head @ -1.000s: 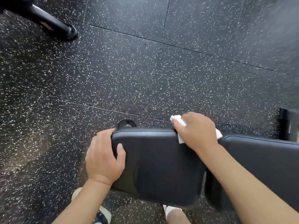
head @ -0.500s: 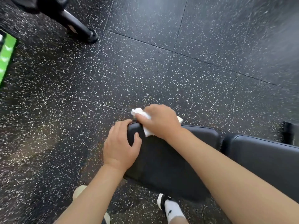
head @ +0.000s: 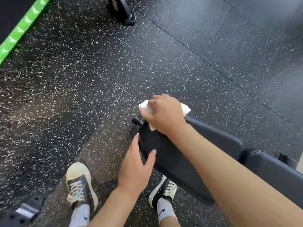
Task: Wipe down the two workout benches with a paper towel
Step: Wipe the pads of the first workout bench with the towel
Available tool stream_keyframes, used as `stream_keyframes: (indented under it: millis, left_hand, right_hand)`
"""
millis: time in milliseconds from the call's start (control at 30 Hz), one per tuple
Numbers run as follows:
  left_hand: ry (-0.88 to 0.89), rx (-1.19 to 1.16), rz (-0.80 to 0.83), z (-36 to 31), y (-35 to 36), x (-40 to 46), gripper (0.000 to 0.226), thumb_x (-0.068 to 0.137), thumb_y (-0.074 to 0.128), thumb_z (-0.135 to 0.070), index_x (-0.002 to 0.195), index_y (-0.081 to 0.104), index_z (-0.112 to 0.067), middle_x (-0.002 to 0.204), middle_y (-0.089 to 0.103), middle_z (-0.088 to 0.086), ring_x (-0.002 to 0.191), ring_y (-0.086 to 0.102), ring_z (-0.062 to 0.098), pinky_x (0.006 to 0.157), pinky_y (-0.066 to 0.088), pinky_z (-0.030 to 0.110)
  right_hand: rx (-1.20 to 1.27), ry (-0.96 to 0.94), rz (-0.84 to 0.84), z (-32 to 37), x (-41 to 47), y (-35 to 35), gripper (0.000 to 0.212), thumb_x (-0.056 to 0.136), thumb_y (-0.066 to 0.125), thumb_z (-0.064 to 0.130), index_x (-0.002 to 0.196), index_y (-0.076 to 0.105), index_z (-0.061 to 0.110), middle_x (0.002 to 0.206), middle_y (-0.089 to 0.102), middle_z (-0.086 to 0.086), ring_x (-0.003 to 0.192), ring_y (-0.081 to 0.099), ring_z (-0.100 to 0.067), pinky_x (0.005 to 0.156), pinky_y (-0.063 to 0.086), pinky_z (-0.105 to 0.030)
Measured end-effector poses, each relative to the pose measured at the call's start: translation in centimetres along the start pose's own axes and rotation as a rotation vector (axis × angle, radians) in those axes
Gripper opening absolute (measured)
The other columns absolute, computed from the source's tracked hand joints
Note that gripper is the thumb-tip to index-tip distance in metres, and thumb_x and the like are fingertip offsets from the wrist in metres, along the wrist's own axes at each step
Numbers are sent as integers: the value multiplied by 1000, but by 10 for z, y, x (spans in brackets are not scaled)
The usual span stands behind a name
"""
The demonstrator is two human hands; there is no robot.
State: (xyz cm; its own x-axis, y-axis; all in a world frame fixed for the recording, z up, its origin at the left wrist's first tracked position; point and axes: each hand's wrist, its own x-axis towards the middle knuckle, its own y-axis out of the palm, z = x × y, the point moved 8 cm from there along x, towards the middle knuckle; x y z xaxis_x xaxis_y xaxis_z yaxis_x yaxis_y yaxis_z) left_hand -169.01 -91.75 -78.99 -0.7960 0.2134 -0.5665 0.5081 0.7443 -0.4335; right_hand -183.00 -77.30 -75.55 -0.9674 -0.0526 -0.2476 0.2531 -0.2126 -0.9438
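Bare forearms; dark sneakers (head: 81, 185) with white soles, white socks (head: 164, 212).

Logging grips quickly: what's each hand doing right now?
Left hand: open, fingers resting on the bench pad.
Right hand: closed on the paper towel.

Black padded bench (head: 205, 141), crumpled white paper towel (head: 185, 108) at its end

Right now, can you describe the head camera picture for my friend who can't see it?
A person's right hand presses a white paper towel onto the end of a black bench pad, while the left hand steadies the pad's near edge. Below, two sneakers stand on speckled black floor.
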Motion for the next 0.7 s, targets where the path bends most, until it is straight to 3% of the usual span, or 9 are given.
stream_keyframes:
  millis: [67, 133, 200, 300, 367, 467, 567, 633, 700]
  left_hand:
    - [-42, 12, 30, 10, 2, -5, 85, 94, 45, -76, 162, 25, -31, 161, 42, -13, 146, 42, 8, 116, 40, 30]
    - [-110, 32, 63, 22, 6, -11, 76, 90, 46, -80, 148, 40, -31, 142, 57, -9, 129, 55, 13, 99, 49, 33]
    - [-150, 12, 74, 29, 8, -18, 62, 87, 48, -79, 130, 50, -33, 121, 62, -11, 114, 61, 15, 82, 46, 29]
    - [-198, -85, 79, 34, 12, -24, 38, 87, 54, -75, 114, 51, -49, 112, 59, -22, 111, 61, 9, 72, 41, 15]
    - [-183, -159, 76, 32, 13, -25, 42, 90, 60, -69, 128, 46, -59, 125, 56, -31, 123, 54, -2, 87, 43, 10]
    - [-144, -161, 65, 32, 13, -24, 81, 91, 58, -71, 161, 26, -45, 158, 41, -25, 144, 39, 0, 118, 40, 30]
    - [-135, -163, 78, 32, 10, -24, 82, 90, 51, -76, 161, 22, -45, 159, 38, -24, 147, 36, 1, 122, 36, 33]
    - [-121, -152, 73, 29, 6, -20, 77, 93, 50, -73, 161, 27, -43, 156, 43, -21, 145, 39, 2, 121, 39, 37]
    - [-83, -123, 35, 24, -2, -13, 64, 96, 52, -67, 153, 39, -39, 145, 51, -20, 137, 46, 1, 115, 43, 35]
  right_hand:
    - [-66, -223, 53, 45, -11, 5, 37, 94, 59, 43, 69, 67, 17, 72, 43, 6, 75, 52, -25, 61, 29, -34]
    - [-97, -364, 85, 69, -31, 7, 34, 94, 62, 42, 71, 69, 18, 75, 47, 4, 75, 50, -23, 62, 29, -35]
    - [-137, -497, 150, 82, -54, 11, 33, 95, 62, 44, 76, 71, 18, 81, 56, 3, 77, 53, -23, 62, 34, -36]
    - [-185, -649, 272, 80, -67, 18, 40, 97, 59, 53, 85, 73, 17, 87, 59, 0, 81, 57, -25, 63, 42, -37]
    - [-139, -585, 258, 70, -45, 14, 41, 95, 64, 53, 84, 74, 14, 84, 59, -2, 78, 58, -28, 61, 45, -37]
    - [-86, -217, 154, 43, 6, 8, 39, 90, 68, 47, 73, 69, 12, 75, 53, 2, 76, 60, -29, 58, 38, -31]
    - [-142, 46, 151, 28, 23, 21, 35, 87, 59, 37, 65, 53, 10, 69, 51, 0, 73, 57, -32, 57, 33, -31]
    - [-134, -72, 95, 44, 10, 19, 37, 86, 65, 34, 61, 48, 13, 69, 51, -2, 70, 57, -33, 58, 32, -32]
    - [-89, -286, -33, 59, -25, 13, 38, 83, 77, 36, 61, 56, 13, 70, 54, -5, 67, 55, -30, 55, 32, -33]
